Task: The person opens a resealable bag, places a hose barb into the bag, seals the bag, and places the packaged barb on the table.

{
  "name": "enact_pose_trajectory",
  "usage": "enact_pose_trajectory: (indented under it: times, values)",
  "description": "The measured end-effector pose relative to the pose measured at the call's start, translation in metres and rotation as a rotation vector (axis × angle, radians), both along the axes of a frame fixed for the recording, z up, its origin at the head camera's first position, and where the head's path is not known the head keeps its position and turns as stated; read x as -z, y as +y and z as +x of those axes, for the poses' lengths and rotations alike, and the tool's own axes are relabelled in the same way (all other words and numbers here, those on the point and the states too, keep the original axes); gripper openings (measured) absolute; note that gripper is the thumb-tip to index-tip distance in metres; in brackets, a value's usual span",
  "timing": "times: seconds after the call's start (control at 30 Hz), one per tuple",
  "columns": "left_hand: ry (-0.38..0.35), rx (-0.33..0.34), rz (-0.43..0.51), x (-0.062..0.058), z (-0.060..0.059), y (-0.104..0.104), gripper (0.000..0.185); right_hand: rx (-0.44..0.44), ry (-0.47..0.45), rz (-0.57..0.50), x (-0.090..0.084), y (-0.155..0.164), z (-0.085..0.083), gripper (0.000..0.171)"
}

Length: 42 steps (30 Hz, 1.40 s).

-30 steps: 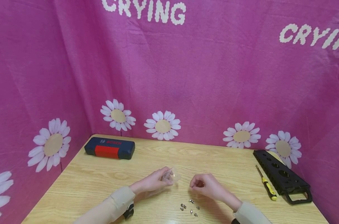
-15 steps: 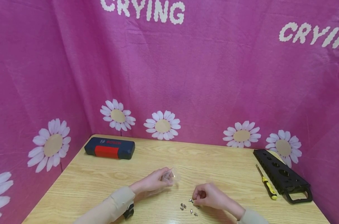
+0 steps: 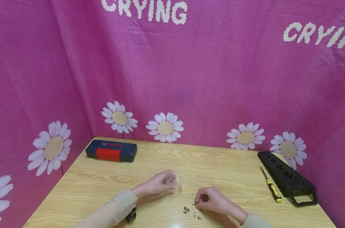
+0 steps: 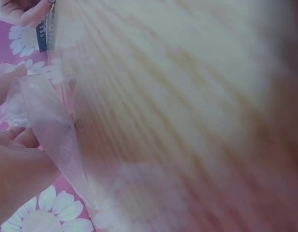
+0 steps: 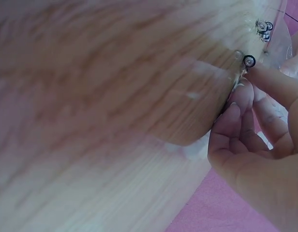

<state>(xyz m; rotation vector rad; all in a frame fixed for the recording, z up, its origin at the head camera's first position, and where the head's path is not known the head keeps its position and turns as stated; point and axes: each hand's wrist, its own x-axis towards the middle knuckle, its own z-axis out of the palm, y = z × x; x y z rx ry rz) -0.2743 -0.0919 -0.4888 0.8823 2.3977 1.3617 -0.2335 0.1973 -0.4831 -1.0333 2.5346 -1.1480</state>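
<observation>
My left hand (image 3: 158, 184) holds a small clear plastic bag (image 3: 172, 179) above the wooden table (image 3: 218, 164); the left wrist view shows the bag (image 4: 47, 125) pinched between my fingers. My right hand (image 3: 208, 199) is down on the table with curled fingers, its fingertips at a small metal screw (image 3: 194, 203). In the right wrist view my fingertips (image 5: 241, 92) pinch that screw (image 5: 249, 61) against the wood. Several more small screws (image 3: 186, 210) lie scattered just in front of the right hand.
A blue and red Bosch case (image 3: 111, 151) lies at the back left. A black holed tool rack (image 3: 287, 177) and a yellow-handled screwdriver (image 3: 271, 186) lie at the right edge. Pink flowered cloth (image 3: 189, 79) walls the table in on three sides.
My right hand has come down from near the bag to the screws on the table and closed its fingertips on one. The left hand with the bag has stayed still.
</observation>
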Motion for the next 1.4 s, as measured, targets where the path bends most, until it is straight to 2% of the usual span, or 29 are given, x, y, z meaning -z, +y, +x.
enact_pose_trajectory:
  times: [0.2,0.43,0.57,0.67,0.93,1.13,1.4]
  values:
    - [-0.003,-0.009,-0.008,-0.003,0.002,0.000,0.031,0.003,0.016,0.017,0.000,-0.001,0.000,0.011]
    - [0.001,-0.042,-0.050,-0.004,0.004,0.000,0.052,-0.013,0.034,0.003,-0.004,0.000,-0.001,0.007]
    - [0.020,-0.052,-0.062,-0.003,0.004,0.000,0.057,-0.013,0.043,-0.007,-0.009,-0.001,-0.005,0.007]
    - [0.033,-0.038,-0.046,-0.002,0.003,0.000,0.053,-0.007,0.065,-0.015,-0.013,-0.003,-0.009,0.008]
    - [0.028,-0.013,-0.011,-0.002,0.000,0.001,0.027,0.042,0.083,-0.017,-0.029,-0.012,-0.023,0.008]
    - [0.012,-0.021,-0.033,-0.001,0.000,0.002,0.023,0.040,0.130,-0.008,-0.041,-0.021,-0.035,0.007]
    - [-0.002,-0.003,-0.011,-0.002,-0.001,0.002,0.021,0.025,0.200,0.011,-0.053,-0.043,-0.044,0.010]
